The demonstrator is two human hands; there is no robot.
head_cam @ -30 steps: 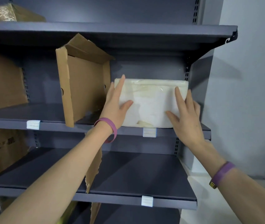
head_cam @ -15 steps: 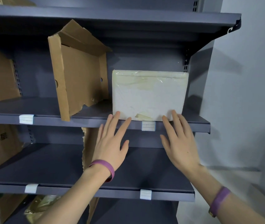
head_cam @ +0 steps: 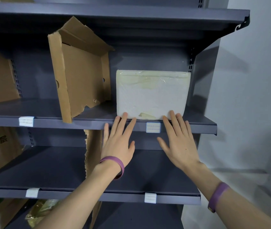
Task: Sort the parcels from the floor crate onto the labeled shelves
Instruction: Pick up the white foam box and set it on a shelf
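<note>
The placing step is judged to be almost finished. The white wrapped parcel (head_cam: 153, 95) is set upright on its long edge at the right end of the middle shelf (head_cam: 197, 126), just behind the front edge and directly above a paper label (head_cam: 153, 127).

Both grips are held flat with fingers straight and spread; nothing is pinched. The left grip (head_cam: 118, 142) is raised below the parcel's lower left corner and the right grip (head_cam: 179, 142) below its lower right corner. The fingertips (head_cam: 124, 115) overlap the parcel's bottom edge, though contact or a small gap cannot be told from this angle.

The next move is judged to call for both grips to be drawn back and down, and for another parcel to be fetched from the floor crate, which is not in view.

Room at the edges is tight. The parcel's left side is close to a torn cardboard divider (head_cam: 80, 76), and its right side is near the shelf unit's right upright (head_cam: 202, 96). Because the parcel sits so close to the front edge, a careless withdrawal could tip it forward. Open headroom is left above it under the upper shelf (head_cam: 115, 14). The lower shelf (head_cam: 57, 167) offers open space beneath the 2 wrists.
</note>
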